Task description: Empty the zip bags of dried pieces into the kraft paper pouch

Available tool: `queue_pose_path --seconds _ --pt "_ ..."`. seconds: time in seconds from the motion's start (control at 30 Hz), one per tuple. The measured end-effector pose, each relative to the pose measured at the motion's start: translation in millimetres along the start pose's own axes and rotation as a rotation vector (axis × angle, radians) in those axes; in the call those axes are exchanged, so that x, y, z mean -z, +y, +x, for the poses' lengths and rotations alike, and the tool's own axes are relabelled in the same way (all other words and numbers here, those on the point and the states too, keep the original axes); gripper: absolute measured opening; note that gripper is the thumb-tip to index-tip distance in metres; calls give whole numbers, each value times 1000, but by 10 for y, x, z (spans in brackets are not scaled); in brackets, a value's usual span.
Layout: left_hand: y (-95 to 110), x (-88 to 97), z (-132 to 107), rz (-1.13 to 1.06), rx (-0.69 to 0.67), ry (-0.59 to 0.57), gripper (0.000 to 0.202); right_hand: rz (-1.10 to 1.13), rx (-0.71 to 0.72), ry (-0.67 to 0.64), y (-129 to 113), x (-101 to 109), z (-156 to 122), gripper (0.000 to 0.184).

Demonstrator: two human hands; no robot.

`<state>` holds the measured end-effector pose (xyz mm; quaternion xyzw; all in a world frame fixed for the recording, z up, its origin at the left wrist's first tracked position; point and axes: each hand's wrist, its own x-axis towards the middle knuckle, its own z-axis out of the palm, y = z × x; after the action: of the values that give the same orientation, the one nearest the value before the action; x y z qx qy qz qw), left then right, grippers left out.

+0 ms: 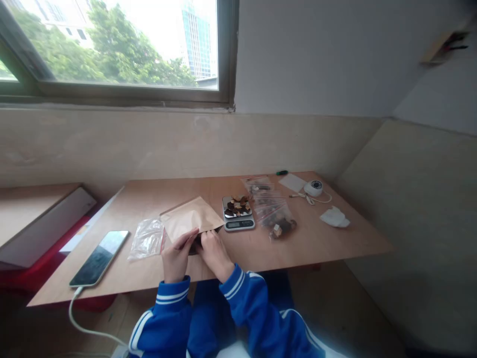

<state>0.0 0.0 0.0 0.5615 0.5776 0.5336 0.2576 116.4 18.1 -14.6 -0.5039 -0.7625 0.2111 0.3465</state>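
Observation:
A tan kraft paper bag (192, 215) lies slanted on the table, its dark opening facing me. My left hand (176, 254) is closed on the near edge, thumb and fingers pinching the paper. My right hand (215, 252) is at the same edge with bent fingers gripping by the opening; some fingertips are hidden. What is inside the bag does not show. Just right of the bag stands a small digital scale (239, 225) with dark brown and tan dried pieces (238, 205) heaped on its plate. To the left lies a clear zip bag (147, 239), apparently flat.
Several zip bags with dark pieces (282, 223) overlap right of the scale. Beyond them are a white camera (313, 187) with a cable, a white paper (292, 182), a green-handled tool (282, 172) and a crumpled tissue (334, 217). A phone (100, 258) with a charging cable (85, 325) lies left.

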Motion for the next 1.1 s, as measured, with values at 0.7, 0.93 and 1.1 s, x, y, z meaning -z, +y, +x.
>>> queue_pose_path --seconds 0.7,0.93,1.1 --pt "-345 -73 181 9 26 -74 29 67 -149 234 751 947 228 11" --pt "-734 -46 80 -8 62 -85 26 -443 -116 -2 1334 878 1197 13" --pt "-792 37 77 16 81 -91 27 -480 -89 -56 1504 855 1393 12"
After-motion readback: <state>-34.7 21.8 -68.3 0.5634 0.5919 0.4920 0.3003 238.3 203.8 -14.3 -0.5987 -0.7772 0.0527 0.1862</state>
